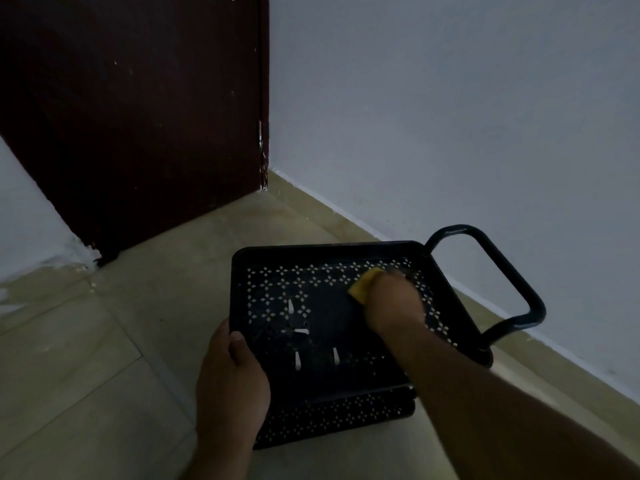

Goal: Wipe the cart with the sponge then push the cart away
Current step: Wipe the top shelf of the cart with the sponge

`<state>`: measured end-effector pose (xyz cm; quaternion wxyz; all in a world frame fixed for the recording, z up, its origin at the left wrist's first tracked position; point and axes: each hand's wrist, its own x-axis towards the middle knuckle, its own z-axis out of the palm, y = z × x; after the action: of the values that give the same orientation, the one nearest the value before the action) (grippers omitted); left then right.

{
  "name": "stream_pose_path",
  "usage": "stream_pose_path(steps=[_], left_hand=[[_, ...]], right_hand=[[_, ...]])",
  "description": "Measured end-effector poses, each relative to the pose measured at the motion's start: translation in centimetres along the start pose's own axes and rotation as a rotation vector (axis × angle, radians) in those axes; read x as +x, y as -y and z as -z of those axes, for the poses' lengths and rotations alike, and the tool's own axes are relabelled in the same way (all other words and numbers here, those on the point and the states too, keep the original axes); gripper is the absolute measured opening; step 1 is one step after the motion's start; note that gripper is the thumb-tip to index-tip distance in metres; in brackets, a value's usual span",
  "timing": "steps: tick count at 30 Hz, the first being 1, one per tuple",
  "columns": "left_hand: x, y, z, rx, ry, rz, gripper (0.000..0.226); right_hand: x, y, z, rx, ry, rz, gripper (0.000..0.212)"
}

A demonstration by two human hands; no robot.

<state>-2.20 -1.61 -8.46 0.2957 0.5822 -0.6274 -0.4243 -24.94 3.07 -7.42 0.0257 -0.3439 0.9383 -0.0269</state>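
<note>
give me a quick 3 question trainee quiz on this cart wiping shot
1. True or false: the sponge is on the cart's top tray.
2. Which hand steadies the tray's near-left rim? A) left hand B) right hand C) neither
3. Fill in: the handle is on the side nearest the ____.

Key
1. True: the right hand presses it near the far right corner.
2. A: its thumb lies over the rim.
3. wall

free: floor (104,341) at 9 o'clock of cart (332,251) | blocked: wall (450,116) at 3, door (138,116) at 11
</note>
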Motion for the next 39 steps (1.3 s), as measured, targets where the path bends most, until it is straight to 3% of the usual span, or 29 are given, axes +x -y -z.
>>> stream_pose_path(steps=[5,7,9,12,15,18,20,23,26,29,32,34,36,39], left_hand=[[0.0,0.0,0.0,-0.026,-0.015,-0.028,0.041],[0.0,0.2,0.0,-0.050,-0.015,-0.016,0.040],[-0.1,0.2,0.0,-0.060,-0.018,0.003,0.040],[-0.3,0.1,0.1,-0.038,-0.012,0.012,0.041],[-0.4,0.0,0.3,-0.053,-0.010,0.013,0.042],[-0.4,0.0,0.0,-0.040,-0.004,0.029,0.043],[-0.4,0.1,0.0,-0.017,0.002,0.031,0.044],[-0.4,-0.1,0.1,-0.022,0.007,-0.002,0.043],[-0.6,-0.1,0.3,-0.045,0.004,-0.007,0.042],[-0.7,-0.2,0.4,-0.059,0.009,0.003,0.041],[-0.8,-0.2,0.5,-0.057,0.014,0.009,0.042],[-0.7,-0.1,0.4,-0.047,0.013,0.010,0.043],[-0.6,0.0,0.1,-0.028,0.017,0.017,0.044],[-0.4,0.0,-0.1,0.001,0.007,0.008,0.044]], right_hand=[[-3.1,11.4,-0.8,-0.008,0.176,0.591,0.022],[-4.7,11.8,-0.6,-0.078,0.162,0.792,0.023],[-5.3,9.0,-0.8,-0.065,0.180,0.873,0.022],[-4.1,2.5,-0.2,-0.108,0.153,0.764,0.022],[-1.8,-3.1,0.8,-0.127,0.075,0.387,0.006],[-1.5,-2.6,0.1,-0.117,0.084,0.236,0.010],[-3.2,2.2,-0.7,-0.068,0.187,0.333,0.021],[-7.0,9.6,0.5,-0.013,0.340,0.687,0.027],[-7.2,8.7,0.9,-0.022,0.242,0.859,0.020],[-5.3,4.0,1.9,-0.078,0.211,0.779,0.008],[-3.1,-2.0,2.3,-0.111,0.195,0.509,0.020],[-2.4,-4.4,1.3,-0.119,0.130,0.370,0.012],[-3.4,-2.8,-0.2,-0.106,0.156,0.376,0.003],[-7.0,4.3,0.3,-0.035,0.316,0.592,0.016]])
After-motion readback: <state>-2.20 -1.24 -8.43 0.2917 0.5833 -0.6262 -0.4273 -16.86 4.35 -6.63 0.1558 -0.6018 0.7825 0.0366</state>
